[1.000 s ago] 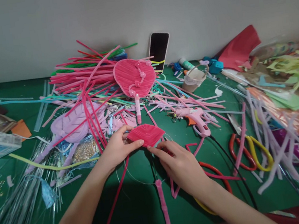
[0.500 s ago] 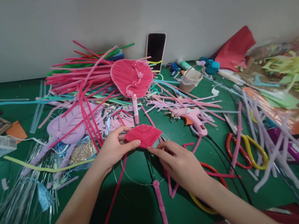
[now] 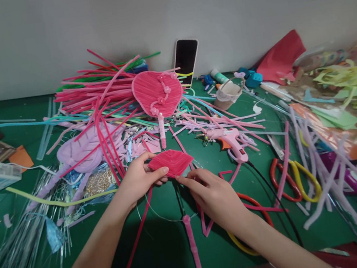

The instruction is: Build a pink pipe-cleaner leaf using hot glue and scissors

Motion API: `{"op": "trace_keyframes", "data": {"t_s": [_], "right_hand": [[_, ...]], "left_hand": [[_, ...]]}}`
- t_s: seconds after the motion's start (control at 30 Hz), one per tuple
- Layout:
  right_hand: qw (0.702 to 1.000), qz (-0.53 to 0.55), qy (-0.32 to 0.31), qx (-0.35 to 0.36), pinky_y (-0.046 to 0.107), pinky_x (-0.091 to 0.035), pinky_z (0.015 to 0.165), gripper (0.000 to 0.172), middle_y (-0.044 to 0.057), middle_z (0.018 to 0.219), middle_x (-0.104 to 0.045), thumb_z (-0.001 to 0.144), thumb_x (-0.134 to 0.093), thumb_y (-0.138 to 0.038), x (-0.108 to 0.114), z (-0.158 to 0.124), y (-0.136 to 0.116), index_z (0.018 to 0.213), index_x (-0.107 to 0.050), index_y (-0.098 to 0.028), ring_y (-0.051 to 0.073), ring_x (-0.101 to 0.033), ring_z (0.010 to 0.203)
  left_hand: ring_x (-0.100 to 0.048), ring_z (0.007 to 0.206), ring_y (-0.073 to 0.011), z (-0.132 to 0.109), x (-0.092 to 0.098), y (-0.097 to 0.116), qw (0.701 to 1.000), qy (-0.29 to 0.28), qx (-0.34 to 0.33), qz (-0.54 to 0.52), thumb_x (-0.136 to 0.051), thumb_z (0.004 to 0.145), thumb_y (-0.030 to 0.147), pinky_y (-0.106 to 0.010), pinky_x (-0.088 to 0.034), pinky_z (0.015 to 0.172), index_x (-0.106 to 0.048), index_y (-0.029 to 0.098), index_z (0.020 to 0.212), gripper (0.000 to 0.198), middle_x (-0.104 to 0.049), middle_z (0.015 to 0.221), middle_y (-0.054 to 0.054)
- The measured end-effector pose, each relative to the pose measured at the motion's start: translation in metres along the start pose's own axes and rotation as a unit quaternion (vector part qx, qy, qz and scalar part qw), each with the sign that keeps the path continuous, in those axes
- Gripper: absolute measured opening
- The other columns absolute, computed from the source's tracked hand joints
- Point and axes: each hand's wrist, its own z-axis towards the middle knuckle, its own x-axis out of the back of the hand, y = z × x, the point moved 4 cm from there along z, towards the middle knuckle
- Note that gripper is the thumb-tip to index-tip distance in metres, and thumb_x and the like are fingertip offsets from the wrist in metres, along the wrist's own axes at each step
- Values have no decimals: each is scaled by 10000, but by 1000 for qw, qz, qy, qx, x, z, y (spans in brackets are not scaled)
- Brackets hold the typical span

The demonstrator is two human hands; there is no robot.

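A deep-pink, pointed panel of pipe cleaners (image 3: pixel 173 162) laid side by side is between my hands. My left hand (image 3: pixel 138 176) grips its left end, thumb on top and fingers underneath. At the lower edge, my right hand (image 3: pixel 216 195) pinches the panel with thumb and index finger. Below it is a thin wire hoop (image 3: pixel 167 220), partly hidden by my hands, with a pink wrapped handle (image 3: pixel 193 250) running towards me. A loose pink pipe cleaner (image 3: pixel 137 243) slants down from under my left hand. Beyond the panel lies a pink fan (image 3: pixel 149 93) with small flowers.
A pink glue gun (image 3: pixel 231 139) lies right of centre, its black cord trailing forward. Red-and-yellow scissors (image 3: pixel 306 182) are farther right; similar handles show under my right forearm. Pipe cleaners (image 3: pixel 85 94), a lilac fan (image 3: pixel 80 153), a phone (image 3: pixel 187 58) and a small bucket (image 3: pixel 227 94) surround them.
My left fingers have shifted slightly, and more fingertips show beneath the panel. The panel and my right hand stay almost where they were.
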Motion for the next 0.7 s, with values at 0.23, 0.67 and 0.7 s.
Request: {"op": "trace_keyframes", "data": {"t_s": [0.23,0.67,0.7], "right_hand": [[1000,7,2,1,282,-535,676,379,89,964,-663,908,-464,-43,1,1,0,1199,-653,-194,182,-633,835],[1000,0,-5,-3,270,-531,686,427,80,986,-654,895,-482,-32,0,-1,3,1248,-637,-216,177,-630,858],[1000,0,-5,-2,266,-527,673,423,79,981,-653,897,-484,-36,1,-1,4,1246,-639,-217,176,-628,851]], "left_hand": [[-721,640,-190,0,2,0,1000,0,13,-6,-799,737,324,-265,-543,585,-582,153,1045,414,-738,666,-31],[-737,679,-167,-4,-11,-1,996,5,26,-91,-866,666,268,-298,-612,713,-552,184,993,461,-744,738,5],[-739,674,-169,-3,-11,-1,996,8,25,-91,-866,665,265,-302,-615,715,-551,183,1003,469,-743,729,6]]}}
